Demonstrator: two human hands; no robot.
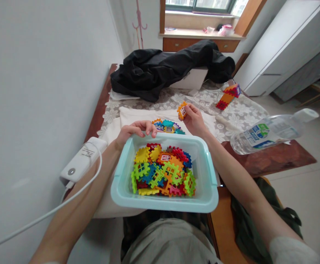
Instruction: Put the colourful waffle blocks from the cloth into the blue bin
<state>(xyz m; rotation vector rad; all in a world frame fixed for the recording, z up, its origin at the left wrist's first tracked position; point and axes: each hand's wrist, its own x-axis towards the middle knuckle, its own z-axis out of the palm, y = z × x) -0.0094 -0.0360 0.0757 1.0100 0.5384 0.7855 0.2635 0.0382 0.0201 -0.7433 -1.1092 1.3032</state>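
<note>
Beyond the tub's far rim, my right hand (193,118) pinches an orange interlocking building tile (182,110) with a white window insert. My left hand (138,131) rests by the far left corner of the light blue plastic tub (164,203), its fingers loosely bent and apart over the rim. Inside the tub lies a heap of toothed building tiles (162,170) in yellow, green, red, orange and blue. Just behind the tub, a group of blue, orange and purple tiles (168,126) lies on a white cloth (127,114), partly hidden by the rim.
At the right stand an orange and red tile structure (227,97) and a clear plastic bottle (270,132). A black garment (171,68) covers a white box (191,79) at the back. A white power strip (83,161) with its cable is beside my left forearm.
</note>
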